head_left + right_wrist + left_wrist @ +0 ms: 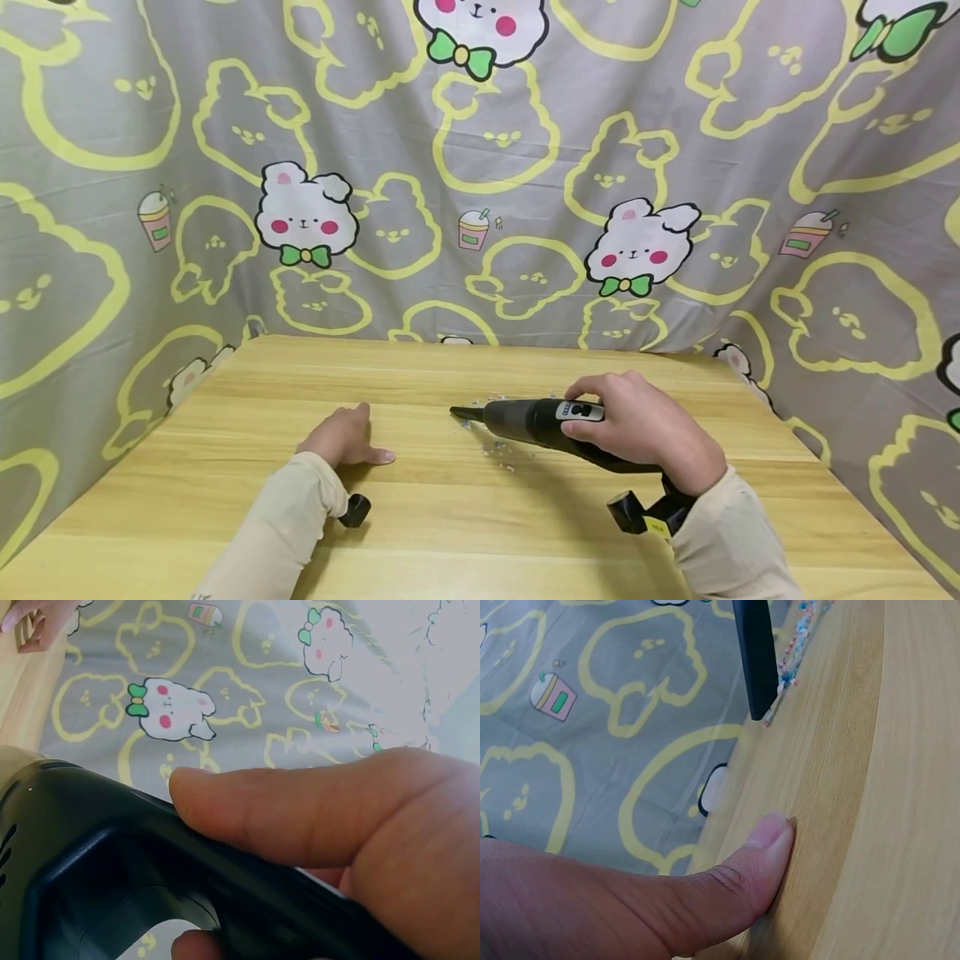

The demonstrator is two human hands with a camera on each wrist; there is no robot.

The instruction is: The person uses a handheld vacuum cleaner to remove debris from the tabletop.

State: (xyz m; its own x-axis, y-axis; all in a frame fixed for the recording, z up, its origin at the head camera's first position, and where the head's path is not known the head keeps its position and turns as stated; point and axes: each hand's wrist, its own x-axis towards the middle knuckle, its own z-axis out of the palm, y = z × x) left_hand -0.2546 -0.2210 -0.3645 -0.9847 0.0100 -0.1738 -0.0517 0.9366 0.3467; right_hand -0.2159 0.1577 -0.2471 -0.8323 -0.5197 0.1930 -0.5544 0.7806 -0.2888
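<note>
A black handheld vacuum cleaner [525, 421] is in my right hand [645, 425], which grips its handle from above. In the right wrist view the thumb [262, 814] lies along the dark handle. The vacuum's narrow nozzle [467, 413] points left, low over small scraps [498, 454] of white, blue and pink scattered on the wooden table [420, 533]. Left of the nozzle, my left hand [341, 435] rests on the table with its thumb stretched out, holding nothing. The left wrist view shows the thumb [735, 892] on the wood and the nozzle tip [756, 667] beside the scraps.
A grey curtain [405, 167] with yellow outlines and white cartoon animals hangs behind the table and along both sides. Small black devices [356, 510] are strapped at both wrists, below the beige sleeves.
</note>
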